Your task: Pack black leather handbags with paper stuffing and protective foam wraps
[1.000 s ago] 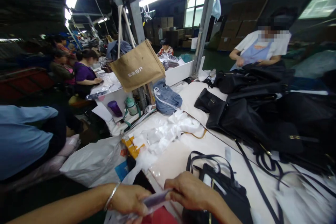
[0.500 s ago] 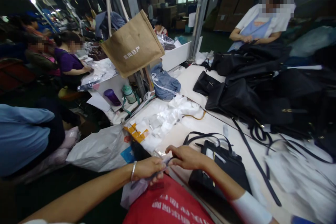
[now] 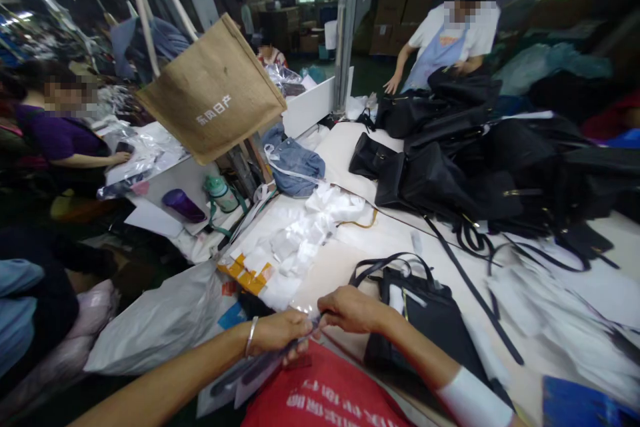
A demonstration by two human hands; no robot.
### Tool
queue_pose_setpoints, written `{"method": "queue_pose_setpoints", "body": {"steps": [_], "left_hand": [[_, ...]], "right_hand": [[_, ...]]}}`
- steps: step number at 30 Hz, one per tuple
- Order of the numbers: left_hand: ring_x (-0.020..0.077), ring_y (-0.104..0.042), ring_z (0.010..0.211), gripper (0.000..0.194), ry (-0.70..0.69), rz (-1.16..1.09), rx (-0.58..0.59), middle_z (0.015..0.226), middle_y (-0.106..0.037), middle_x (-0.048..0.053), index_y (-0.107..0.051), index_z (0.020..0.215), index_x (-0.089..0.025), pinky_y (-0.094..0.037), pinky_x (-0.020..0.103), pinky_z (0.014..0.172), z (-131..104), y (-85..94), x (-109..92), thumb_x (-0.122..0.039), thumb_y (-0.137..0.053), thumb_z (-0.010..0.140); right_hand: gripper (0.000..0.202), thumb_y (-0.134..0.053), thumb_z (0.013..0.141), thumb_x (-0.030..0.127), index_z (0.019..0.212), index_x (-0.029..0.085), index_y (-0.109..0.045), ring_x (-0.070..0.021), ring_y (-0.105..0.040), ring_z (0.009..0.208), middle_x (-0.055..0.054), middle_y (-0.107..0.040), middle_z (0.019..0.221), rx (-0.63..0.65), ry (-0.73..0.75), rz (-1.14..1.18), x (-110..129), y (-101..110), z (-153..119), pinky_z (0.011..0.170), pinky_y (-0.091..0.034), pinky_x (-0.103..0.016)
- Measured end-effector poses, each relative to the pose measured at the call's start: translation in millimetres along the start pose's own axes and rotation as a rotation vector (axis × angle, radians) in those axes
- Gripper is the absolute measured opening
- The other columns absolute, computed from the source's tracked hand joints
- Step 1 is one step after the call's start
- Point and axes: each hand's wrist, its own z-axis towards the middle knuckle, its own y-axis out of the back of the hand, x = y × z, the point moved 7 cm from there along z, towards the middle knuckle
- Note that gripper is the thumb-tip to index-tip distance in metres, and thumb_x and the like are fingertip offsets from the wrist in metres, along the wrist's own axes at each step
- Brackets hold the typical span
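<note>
Close to my body, my left hand [image 3: 280, 333] is closed on a clear plastic bag [image 3: 257, 373] with something long and dark in it, perhaps a strap. My right hand [image 3: 350, 310] pinches the same bag's upper end, its fingertips almost touching the left ones. Just right of my hands a black handbag [image 3: 435, 320] lies on the table, handles pointing away, with white wrapping on its zip and side. Part of it is hidden by my right forearm. A red apron with white lettering [image 3: 320, 393] shows under my hands.
A heap of black bags [image 3: 475, 153] covers the table's far right, with a co-worker [image 3: 445, 47] behind it. White wrapping pieces [image 3: 305, 233] lie ahead of my hands. A tan tote [image 3: 215, 93] hangs at the post. A large white sack [image 3: 155, 327] stands left.
The view has swung to the right. My hands have drawn closer together on the plastic bag, and more of the dark strip shows. The co-worker's one hand has reached out to the bag heap.
</note>
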Motion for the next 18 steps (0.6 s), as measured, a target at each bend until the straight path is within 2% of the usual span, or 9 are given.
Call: {"method": "queue_pose_setpoints", "body": {"steps": [3, 6, 8, 13, 15, 18], "left_hand": [[0.0052, -0.040, 0.045, 0.051, 0.023, -0.019, -0.005, 0.062, -0.046, -0.005, -0.054, 0.097, -0.015, -0.032, 0.019, 0.043, 0, 8.5, 2, -0.061, -0.050, 0.076], [0.0060, -0.043, 0.045, 0.053, 0.042, -0.006, -0.072, 0.063, -0.048, -0.004, -0.055, 0.098, -0.014, -0.031, 0.019, 0.042, 3, 22.2, 6, -0.062, -0.050, 0.076], [0.0068, -0.044, 0.045, 0.054, 0.061, -0.007, -0.106, 0.063, -0.050, -0.003, -0.055, 0.097, -0.015, -0.031, 0.019, 0.042, 7, 27.4, 9, -0.063, -0.050, 0.074], [0.0066, -0.043, 0.042, 0.055, 0.091, -0.048, -0.071, 0.060, -0.050, -0.004, -0.055, 0.095, -0.015, -0.034, 0.021, 0.043, 21, 21.7, 5, -0.065, -0.053, 0.072], [0.0070, -0.044, 0.044, 0.055, 0.094, -0.039, -0.077, 0.061, -0.051, -0.004, -0.056, 0.096, -0.015, -0.035, 0.021, 0.044, 25, 20.8, 0, -0.064, -0.054, 0.071], [0.0073, -0.045, 0.046, 0.055, 0.110, -0.017, -0.104, 0.063, -0.051, -0.004, -0.056, 0.097, -0.015, -0.036, 0.021, 0.044, 32, 23.6, -8, -0.064, -0.054, 0.072]], "right_hand": [[0.033, -0.049, 0.086, 0.044, 0.107, 0.020, -0.060, -0.0174, -0.060, 0.075, -0.005, -0.068, 0.084, -0.032, -0.039, -0.003, -23, 6, -3, 0.058, -0.033, -0.023], [0.025, -0.048, 0.087, 0.038, 0.095, 0.020, -0.064, -0.0166, -0.060, 0.074, -0.003, -0.068, 0.076, -0.012, -0.103, -0.012, -44, 8, -4, 0.060, -0.034, -0.023], [0.022, -0.049, 0.086, 0.034, 0.092, 0.019, -0.065, -0.0154, -0.060, 0.071, -0.002, -0.068, 0.074, -0.005, -0.118, -0.001, -47, 6, 0, 0.060, -0.035, -0.023], [0.022, -0.049, 0.086, 0.029, 0.101, 0.022, -0.063, -0.0129, -0.060, 0.071, 0.000, -0.068, 0.079, 0.047, -0.035, 0.121, -43, -4, 5, 0.059, -0.036, -0.020], [0.025, -0.050, 0.086, 0.033, 0.104, 0.021, -0.062, -0.0142, -0.060, 0.074, -0.001, -0.068, 0.081, 0.028, -0.059, 0.101, -53, -1, 0, 0.061, -0.035, -0.022], [0.024, -0.049, 0.087, 0.034, 0.096, 0.018, -0.064, -0.0156, -0.059, 0.076, -0.003, -0.067, 0.079, -0.010, -0.117, 0.038, -72, 8, -8, 0.064, -0.035, -0.023]]}}
